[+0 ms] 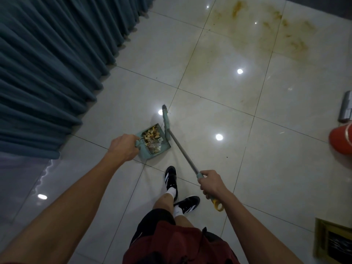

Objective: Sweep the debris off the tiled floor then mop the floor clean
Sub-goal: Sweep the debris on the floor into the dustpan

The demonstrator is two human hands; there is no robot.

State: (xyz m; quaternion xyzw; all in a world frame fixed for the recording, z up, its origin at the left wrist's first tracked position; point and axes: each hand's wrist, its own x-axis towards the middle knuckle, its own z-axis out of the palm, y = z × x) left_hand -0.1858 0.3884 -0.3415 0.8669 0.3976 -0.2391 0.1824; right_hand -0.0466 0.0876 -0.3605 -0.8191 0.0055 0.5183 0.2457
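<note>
My left hand grips the handle of a teal dustpan that sits on the glossy tiled floor. Yellowish debris and crumpled clear wrappers fill the pan. My right hand holds the grey handle of a broom near its yellow end loop. The broom's teal head stands on the floor right beside the pan's open edge. Brownish-yellow stains spread over the tiles farther ahead.
Long teal curtains hang along the left. A red round object and a grey object sit at the right edge. A yellow-framed item lies at the lower right. My feet in black shoes stand behind the dustpan.
</note>
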